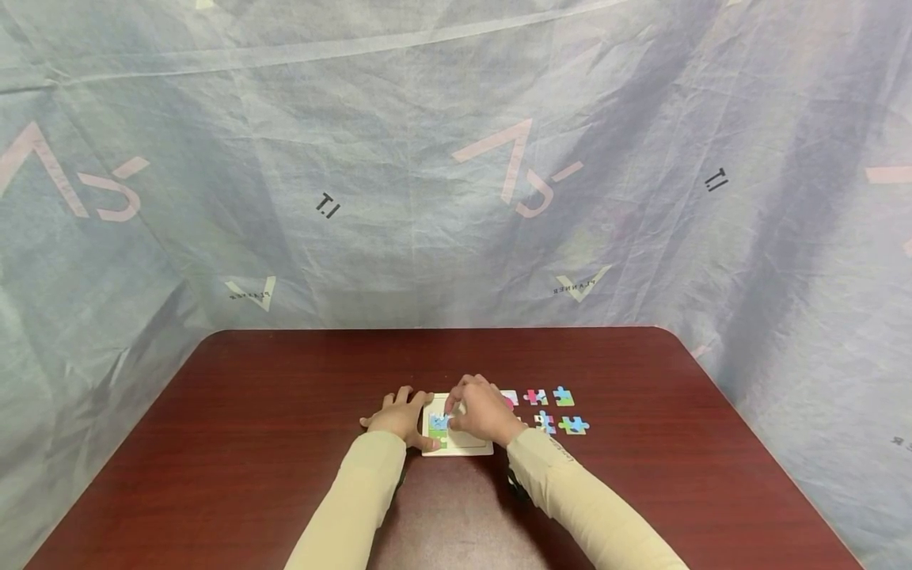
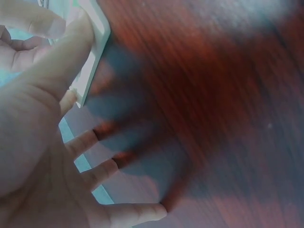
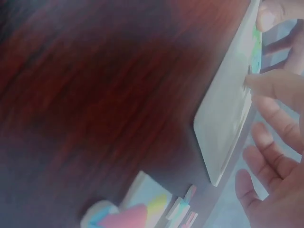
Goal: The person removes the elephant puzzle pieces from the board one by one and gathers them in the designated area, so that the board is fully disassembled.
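Note:
A pale wooden puzzle board (image 1: pixel 470 450) lies on the table with blue and green puzzle pieces (image 1: pixel 438 434) in its left part. My left hand (image 1: pixel 399 416) is spread at the board's left edge. Its thumb rests on the near left corner, while the other fingertips touch the table, as the left wrist view shows. Over the board, my right hand (image 1: pixel 484 410) pinches a puzzle piece (image 3: pixel 248 71) between thumb and forefinger, beside the blue pieces. That piece is mostly hidden by the fingers. The right hand's other fingers are loosely bent.
Loose puzzle pieces (image 1: pixel 563 396) lie right of the board in two rough rows, some partly behind the right hand. The dark red wooden table (image 1: pixel 285 380) reaches back to a grey printed cloth (image 1: pixel 413 198), which also hangs at both sides.

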Demonstrator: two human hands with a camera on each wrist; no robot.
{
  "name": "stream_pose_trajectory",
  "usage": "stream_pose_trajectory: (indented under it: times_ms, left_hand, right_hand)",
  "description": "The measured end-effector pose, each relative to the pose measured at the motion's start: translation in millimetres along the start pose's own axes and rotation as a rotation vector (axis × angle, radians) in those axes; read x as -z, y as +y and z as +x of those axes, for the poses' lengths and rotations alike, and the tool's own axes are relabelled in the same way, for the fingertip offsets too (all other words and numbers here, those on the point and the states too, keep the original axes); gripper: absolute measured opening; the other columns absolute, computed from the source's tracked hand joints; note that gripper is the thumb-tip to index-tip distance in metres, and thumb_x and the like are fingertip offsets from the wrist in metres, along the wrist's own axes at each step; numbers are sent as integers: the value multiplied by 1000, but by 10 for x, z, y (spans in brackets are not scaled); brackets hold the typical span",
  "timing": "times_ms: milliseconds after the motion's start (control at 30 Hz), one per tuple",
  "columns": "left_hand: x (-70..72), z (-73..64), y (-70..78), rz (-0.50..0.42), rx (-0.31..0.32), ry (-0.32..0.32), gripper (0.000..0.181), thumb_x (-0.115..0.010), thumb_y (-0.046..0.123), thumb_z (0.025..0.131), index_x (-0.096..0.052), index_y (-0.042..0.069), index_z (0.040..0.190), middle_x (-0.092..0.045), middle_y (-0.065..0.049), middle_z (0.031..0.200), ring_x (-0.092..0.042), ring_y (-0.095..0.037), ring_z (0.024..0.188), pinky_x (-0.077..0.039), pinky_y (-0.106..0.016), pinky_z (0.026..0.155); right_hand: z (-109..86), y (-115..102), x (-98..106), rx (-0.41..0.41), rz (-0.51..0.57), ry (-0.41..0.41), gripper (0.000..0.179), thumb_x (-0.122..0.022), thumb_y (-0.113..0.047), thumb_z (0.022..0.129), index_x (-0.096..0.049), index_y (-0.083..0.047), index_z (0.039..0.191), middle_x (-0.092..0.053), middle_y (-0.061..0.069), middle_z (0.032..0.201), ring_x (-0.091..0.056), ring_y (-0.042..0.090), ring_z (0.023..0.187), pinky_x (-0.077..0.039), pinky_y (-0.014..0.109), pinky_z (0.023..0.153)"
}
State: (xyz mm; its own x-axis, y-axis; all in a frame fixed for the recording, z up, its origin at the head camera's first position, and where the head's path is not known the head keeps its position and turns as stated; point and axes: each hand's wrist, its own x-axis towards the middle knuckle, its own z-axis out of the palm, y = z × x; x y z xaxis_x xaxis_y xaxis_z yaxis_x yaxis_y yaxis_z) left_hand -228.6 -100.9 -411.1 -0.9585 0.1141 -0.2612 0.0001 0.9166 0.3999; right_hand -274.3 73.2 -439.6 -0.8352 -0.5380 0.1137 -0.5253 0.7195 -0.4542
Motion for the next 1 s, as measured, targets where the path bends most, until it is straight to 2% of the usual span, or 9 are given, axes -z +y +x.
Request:
stream_pose_trajectory:
  times_ms: [200,533,733,1000]
  left_hand:
    - [-11,10,-9,-1,2,-2,81,-85,34,84,-45,16,153,-30,-21,160,-27,-46,146,-29,-84,97]
    - [26,-25,19,-6,8,-10,81,-85,32,84,-45,16,153,-29,-21,160,-26,-46,147,-28,-84,98]
    - [17,-13,26,-8,11,-24,81,-85,32,85,-44,17,153,-27,-20,161,-24,-45,148,-27,-83,100]
    - [6,5,-1,-2,15,-19,83,-85,33,85,-43,17,154,-27,-20,161,-25,-45,148,-27,-83,99]
  right_hand:
    - [-29,-2,8,10,3,-69,28,-87,-20,79,-79,-14,106,-64,5,109,-53,25,108,-43,45,90]
    - [-24,-28,-9,15,2,-7,24,-90,-19,77,-75,-15,95,-62,1,101,-54,24,103,-43,45,90]
    - [-12,-19,-3,37,-98,21,21,-89,-26,79,-77,-17,92,-63,0,102,-55,22,104,-44,43,90]
    - [-33,3,-15,131,-197,19,15,-79,-22,90,-81,-19,105,-66,1,103,-56,20,100,-45,37,79]
